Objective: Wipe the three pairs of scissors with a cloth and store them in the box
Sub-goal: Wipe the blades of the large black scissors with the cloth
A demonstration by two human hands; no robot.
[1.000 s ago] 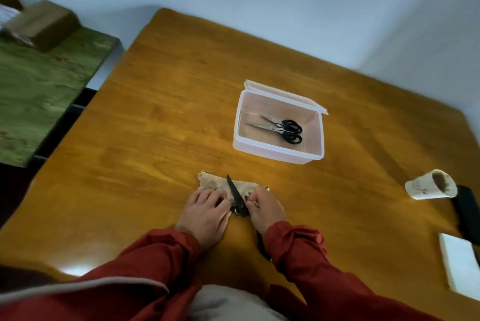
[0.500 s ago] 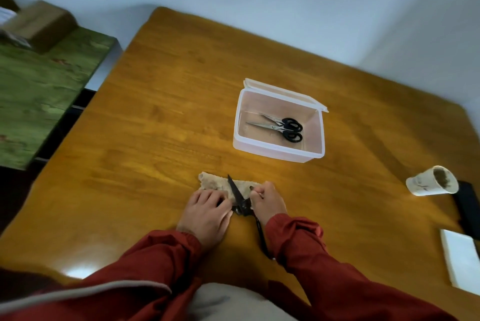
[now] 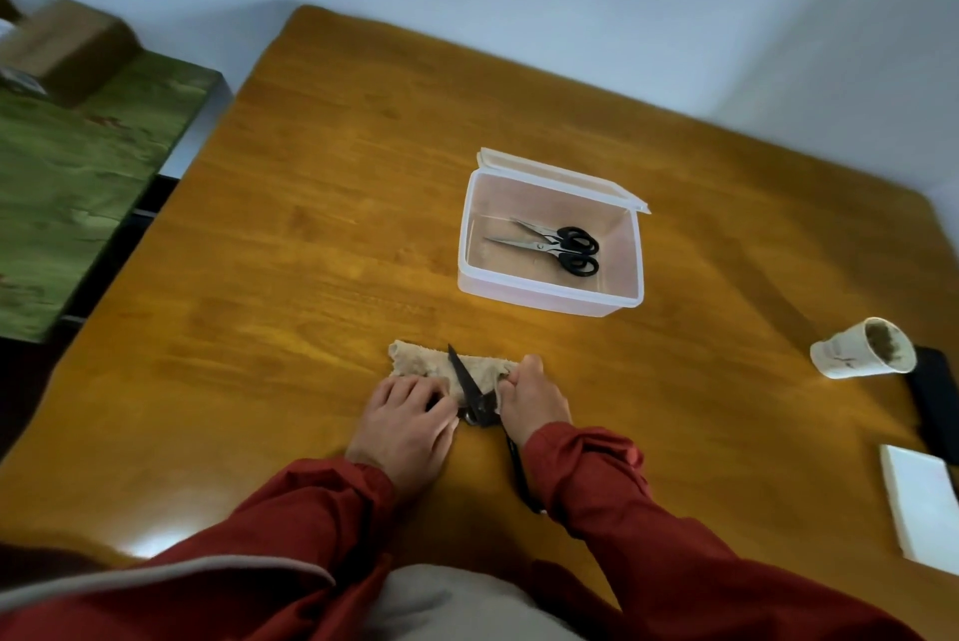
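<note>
Scissors (image 3: pixel 469 391) are laid on the cloth (image 3: pixel 410 357), well short of the box (image 3: pixel 550 300) — left hand (image 3: pixel 410 425) pressed flat, right hand (image 3: pixel 529 399) curled on the cloth end — a cut is risked if they are wiped edge-on.

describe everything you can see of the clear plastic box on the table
The translucent rectangular plastic box stands open and upright on the wooden table, right of centre. It has rounded corners and a thick whitish rim. Its lid hangs back behind the far edge, seemingly hinged there. On its floor lie black-handled steel scissors, apparently two pairs, blades pointing left. Nothing else touches it.
</note>
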